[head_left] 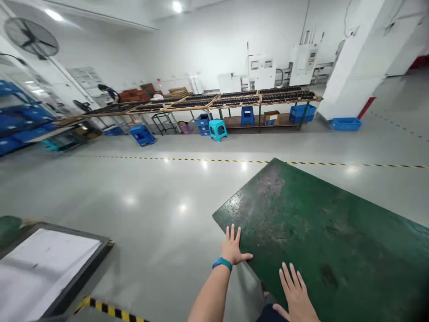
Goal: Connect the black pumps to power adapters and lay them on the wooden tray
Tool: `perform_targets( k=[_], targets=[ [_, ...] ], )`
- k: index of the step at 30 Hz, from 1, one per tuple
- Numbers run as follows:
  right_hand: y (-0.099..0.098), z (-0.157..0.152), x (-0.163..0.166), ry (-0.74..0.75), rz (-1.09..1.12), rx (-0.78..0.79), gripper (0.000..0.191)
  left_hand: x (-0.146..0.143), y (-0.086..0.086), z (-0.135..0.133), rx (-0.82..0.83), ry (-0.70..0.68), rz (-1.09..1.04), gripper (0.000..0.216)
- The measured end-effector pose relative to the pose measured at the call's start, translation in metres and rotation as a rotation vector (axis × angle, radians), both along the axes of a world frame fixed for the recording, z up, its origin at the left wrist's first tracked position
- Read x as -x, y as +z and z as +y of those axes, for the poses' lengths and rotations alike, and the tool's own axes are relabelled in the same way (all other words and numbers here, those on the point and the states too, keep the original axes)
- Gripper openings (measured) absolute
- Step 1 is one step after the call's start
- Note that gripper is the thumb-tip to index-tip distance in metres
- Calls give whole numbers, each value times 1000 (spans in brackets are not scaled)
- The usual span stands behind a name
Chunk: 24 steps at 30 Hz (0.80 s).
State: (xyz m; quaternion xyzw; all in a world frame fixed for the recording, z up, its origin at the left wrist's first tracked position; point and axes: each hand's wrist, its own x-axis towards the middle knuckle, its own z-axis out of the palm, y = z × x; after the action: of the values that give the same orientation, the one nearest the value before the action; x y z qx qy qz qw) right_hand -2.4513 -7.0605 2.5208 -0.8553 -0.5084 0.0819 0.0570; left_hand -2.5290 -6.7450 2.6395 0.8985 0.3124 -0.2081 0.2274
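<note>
A worn green tabletop (318, 214) fills the lower right of the head view. My left hand (233, 248) lies flat on its near left edge, fingers stretched out, with a blue band on the wrist. My right hand (295, 290) rests flat on the green surface a little nearer to me, fingers spread. Neither hand holds anything.
A grey tray with a white sheet (47, 264) sits at the lower left. Beyond the shiny floor and a yellow-black tape line (234, 161) runs a long wooden bench (214, 102), with blue crates (345, 123), stools (217, 129), a white pillar (355, 67) and blue shelving (20, 120).
</note>
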Motion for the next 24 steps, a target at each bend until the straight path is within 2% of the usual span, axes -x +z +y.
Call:
perform_targets(
  k=[4, 8, 11, 13, 16, 19, 22, 24],
  targets=[
    [12, 71, 13, 49, -30, -79, 101, 18, 1, 62, -55, 32, 32, 124],
    [14, 139, 24, 81, 35, -74, 104, 34, 4, 123, -102, 82, 89, 119],
    [15, 188, 23, 101, 75, -60, 101, 35, 10, 156, -116, 160, 154, 118],
    [18, 220, 17, 111, 55, -66, 99, 30, 10, 168, -112, 218, 161, 116],
    [23, 272, 2, 147, -17, -102, 95, 17, -3, 174, -118, 257, 3, 105],
    [25, 327, -11, 200, -85, -145, 87, 9, -26, 184, -140, 248, -174, 90],
    [22, 381, -19, 254, -124, -168, 79, 14, -44, 221, -135, 260, -186, 89],
    [19, 416, -20, 280, -128, -171, 75, 25, -46, 257, -103, 221, -172, 91]
  ],
)
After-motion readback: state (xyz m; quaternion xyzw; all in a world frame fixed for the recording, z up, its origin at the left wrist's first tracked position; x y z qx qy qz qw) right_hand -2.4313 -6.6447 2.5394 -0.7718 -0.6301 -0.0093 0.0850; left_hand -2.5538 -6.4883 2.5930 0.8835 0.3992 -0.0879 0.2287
